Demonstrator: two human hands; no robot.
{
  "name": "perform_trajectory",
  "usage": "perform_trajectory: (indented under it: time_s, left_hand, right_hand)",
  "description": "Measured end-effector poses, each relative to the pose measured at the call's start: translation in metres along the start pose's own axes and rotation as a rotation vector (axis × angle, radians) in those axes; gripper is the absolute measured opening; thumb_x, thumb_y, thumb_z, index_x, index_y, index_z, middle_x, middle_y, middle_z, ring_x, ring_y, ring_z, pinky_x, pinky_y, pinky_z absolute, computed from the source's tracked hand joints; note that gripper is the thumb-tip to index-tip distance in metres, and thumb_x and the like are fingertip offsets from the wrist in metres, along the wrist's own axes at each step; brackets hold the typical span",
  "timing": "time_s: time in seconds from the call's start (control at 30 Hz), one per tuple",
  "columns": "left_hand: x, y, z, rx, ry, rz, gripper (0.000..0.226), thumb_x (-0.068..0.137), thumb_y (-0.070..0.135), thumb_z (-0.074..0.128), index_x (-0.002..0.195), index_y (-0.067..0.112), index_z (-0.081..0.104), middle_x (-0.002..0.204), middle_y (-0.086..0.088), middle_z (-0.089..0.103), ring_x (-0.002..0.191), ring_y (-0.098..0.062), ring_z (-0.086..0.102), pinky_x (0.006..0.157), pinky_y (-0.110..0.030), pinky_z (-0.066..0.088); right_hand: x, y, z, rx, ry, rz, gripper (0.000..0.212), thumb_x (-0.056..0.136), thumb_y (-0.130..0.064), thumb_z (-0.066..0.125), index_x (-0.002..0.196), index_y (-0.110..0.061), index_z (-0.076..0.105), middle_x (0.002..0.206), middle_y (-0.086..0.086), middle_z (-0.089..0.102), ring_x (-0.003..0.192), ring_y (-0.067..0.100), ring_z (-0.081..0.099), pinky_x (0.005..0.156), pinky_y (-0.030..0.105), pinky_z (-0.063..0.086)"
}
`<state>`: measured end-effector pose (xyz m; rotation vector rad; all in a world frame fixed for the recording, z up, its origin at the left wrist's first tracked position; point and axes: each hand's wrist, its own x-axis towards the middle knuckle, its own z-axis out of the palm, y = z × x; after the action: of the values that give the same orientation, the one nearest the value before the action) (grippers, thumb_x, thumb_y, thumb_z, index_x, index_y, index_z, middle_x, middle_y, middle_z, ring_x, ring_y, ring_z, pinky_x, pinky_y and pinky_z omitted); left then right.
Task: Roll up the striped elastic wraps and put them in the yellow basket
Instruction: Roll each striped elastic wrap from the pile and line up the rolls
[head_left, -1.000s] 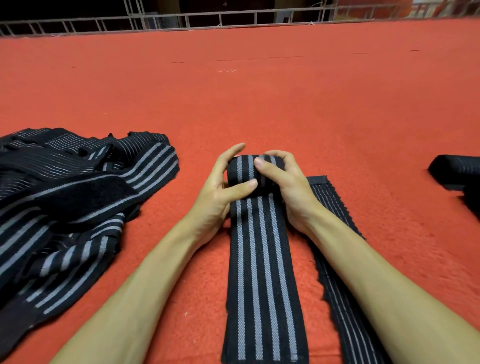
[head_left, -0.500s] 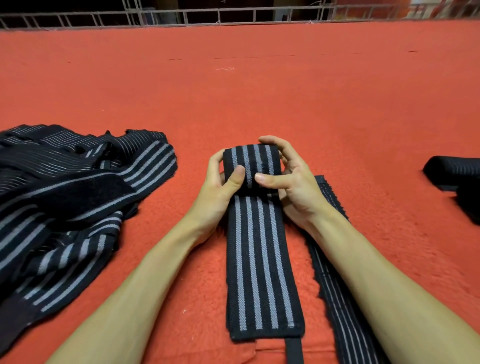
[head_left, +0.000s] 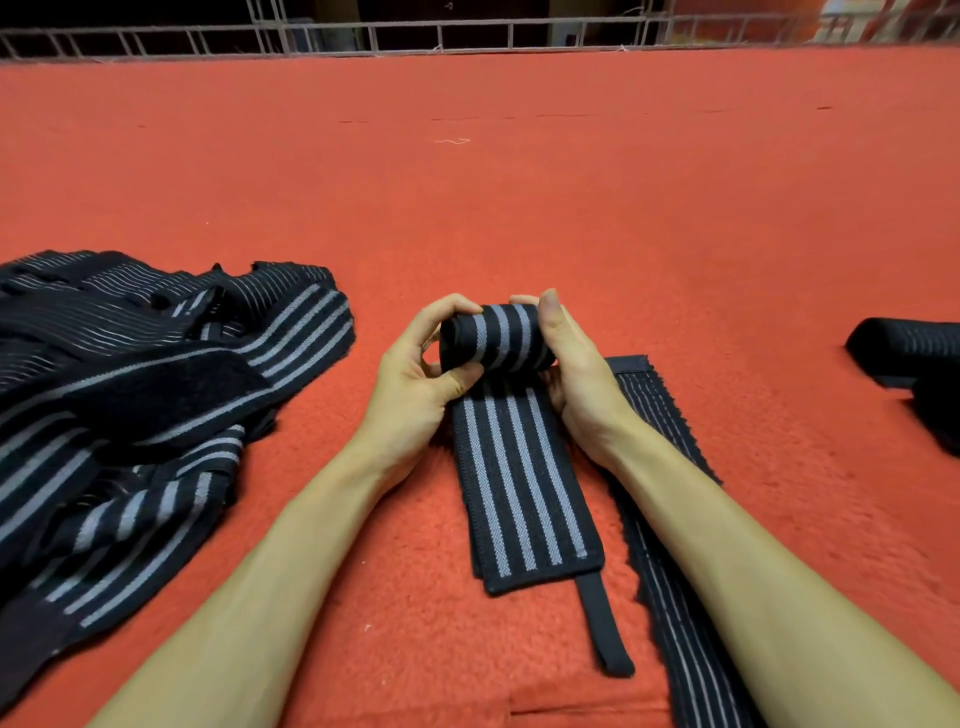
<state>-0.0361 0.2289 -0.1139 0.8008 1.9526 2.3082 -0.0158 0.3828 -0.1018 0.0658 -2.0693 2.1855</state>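
The striped wrap roll (head_left: 493, 338) sits centre frame, long axis 9-to-3, held between both hands. Its unrolled tail (head_left: 519, 478) lies flat on the red carpet (head_left: 519, 208), running toward 6 and ending in a thin strap (head_left: 605, 623). Grip: left hand (head_left: 415, 374) curled round the 9 o'clock end, right hand (head_left: 576, 374) round the 3 o'clock end, equally near. Next roll probably goes toward 6. The loose wrap pile (head_left: 156, 389) is at 9, the second flat wrap (head_left: 654, 415) at 4. The yellow basket is not in view.
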Motion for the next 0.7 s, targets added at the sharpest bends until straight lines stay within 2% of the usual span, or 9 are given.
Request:
perform_trajectory:
  time_s: [0.13, 0.2, 0.23, 0.3, 0.37, 0.47, 0.53, 0.6, 0.7]
  left_hand:
    - [-0.003, 0.006, 0.006, -0.056, -0.027, -0.052, 0.046, 0.079, -0.018, 0.055, 0.103, 0.021, 0.057, 0.093, 0.009, 0.063, 0.075, -0.008, 0.06, 0.071, -0.022, 0.052]
    - [-0.004, 0.01, 0.008, -0.132, -0.011, -0.099, 0.048, 0.074, -0.018, 0.043, 0.103, 0.018, 0.057, 0.096, 0.001, 0.06, 0.067, -0.005, 0.056, 0.061, -0.015, 0.044]
    - [-0.004, 0.011, 0.007, -0.198, -0.033, -0.113, 0.049, 0.071, -0.013, 0.04, 0.105, 0.017, 0.057, 0.1, -0.001, 0.06, 0.072, -0.008, 0.056, 0.065, -0.018, 0.043]
    - [-0.005, 0.012, 0.006, -0.322, -0.117, -0.133, 0.055, 0.069, -0.001, 0.036, 0.117, 0.017, 0.054, 0.107, -0.001, 0.063, 0.091, -0.015, 0.059, 0.084, -0.027, 0.047]
    - [-0.005, 0.011, 0.007, -0.345, -0.124, -0.159, 0.059, 0.077, 0.008, 0.039, 0.134, 0.021, 0.043, 0.111, 0.001, 0.065, 0.102, -0.015, 0.061, 0.093, -0.028, 0.048]
    - [-0.002, 0.01, 0.012, -0.263, 0.015, -0.217, 0.064, 0.085, 0.031, 0.05, 0.145, 0.026, 0.029, 0.121, 0.004, 0.064, 0.111, -0.012, 0.064, 0.093, -0.028, 0.051]
    - [-0.002, 0.007, 0.013, -0.217, 0.042, -0.23, 0.07, 0.087, 0.041, 0.052, 0.147, 0.022, 0.023, 0.134, -0.003, 0.058, 0.12, -0.015, 0.06, 0.104, -0.037, 0.046]
    - [-0.003, 0.004, 0.013, -0.208, 0.001, -0.249, 0.067, 0.091, 0.043, 0.049, 0.146, 0.017, 0.024, 0.139, -0.009, 0.055, 0.125, -0.02, 0.057, 0.109, -0.046, 0.041]
    - [-0.005, 0.004, 0.012, -0.229, -0.048, -0.286, 0.061, 0.092, 0.041, 0.048, 0.143, 0.015, 0.027, 0.138, -0.007, 0.056, 0.126, -0.019, 0.056, 0.107, -0.044, 0.044]
  right_hand:
    - [-0.001, -0.001, -0.002, -0.042, 0.051, 0.036, 0.044, 0.08, -0.063, 0.06, 0.102, -0.024, 0.065, 0.104, -0.001, 0.072, 0.1, 0.014, 0.067, 0.1, 0.042, 0.049]
    - [-0.002, -0.004, -0.003, 0.008, 0.073, 0.04, 0.033, 0.086, -0.046, 0.067, 0.105, -0.019, 0.066, 0.102, 0.001, 0.072, 0.093, 0.012, 0.067, 0.094, 0.036, 0.052]
    - [-0.002, -0.005, -0.004, 0.027, 0.088, 0.026, 0.03, 0.088, -0.039, 0.067, 0.108, -0.016, 0.066, 0.103, 0.001, 0.072, 0.091, 0.01, 0.067, 0.09, 0.032, 0.052]
    - [-0.002, -0.007, -0.005, 0.073, 0.1, -0.001, 0.03, 0.089, -0.028, 0.066, 0.115, -0.014, 0.063, 0.103, 0.0, 0.069, 0.088, 0.008, 0.065, 0.082, 0.026, 0.051]
    - [-0.003, -0.006, -0.006, 0.085, 0.055, -0.021, 0.036, 0.09, -0.023, 0.066, 0.124, -0.016, 0.058, 0.109, 0.001, 0.064, 0.089, 0.006, 0.065, 0.08, 0.023, 0.05]
    - [-0.004, -0.001, -0.004, 0.048, -0.069, -0.048, 0.059, 0.084, -0.022, 0.07, 0.137, -0.025, 0.045, 0.127, 0.005, 0.056, 0.107, 0.011, 0.062, 0.091, 0.025, 0.051]
    - [-0.005, -0.001, -0.001, 0.08, -0.117, -0.095, 0.071, 0.079, -0.02, 0.07, 0.142, -0.028, 0.039, 0.134, 0.012, 0.053, 0.118, 0.02, 0.058, 0.102, 0.034, 0.048]
    - [-0.005, -0.003, -0.001, 0.142, -0.122, -0.151, 0.08, 0.072, -0.013, 0.074, 0.143, -0.03, 0.04, 0.142, 0.019, 0.046, 0.129, 0.032, 0.05, 0.111, 0.047, 0.039]
    - [-0.006, -0.009, -0.002, 0.258, -0.114, -0.169, 0.09, 0.066, 0.006, 0.066, 0.145, -0.026, 0.04, 0.139, 0.013, 0.048, 0.123, 0.031, 0.053, 0.109, 0.047, 0.041]
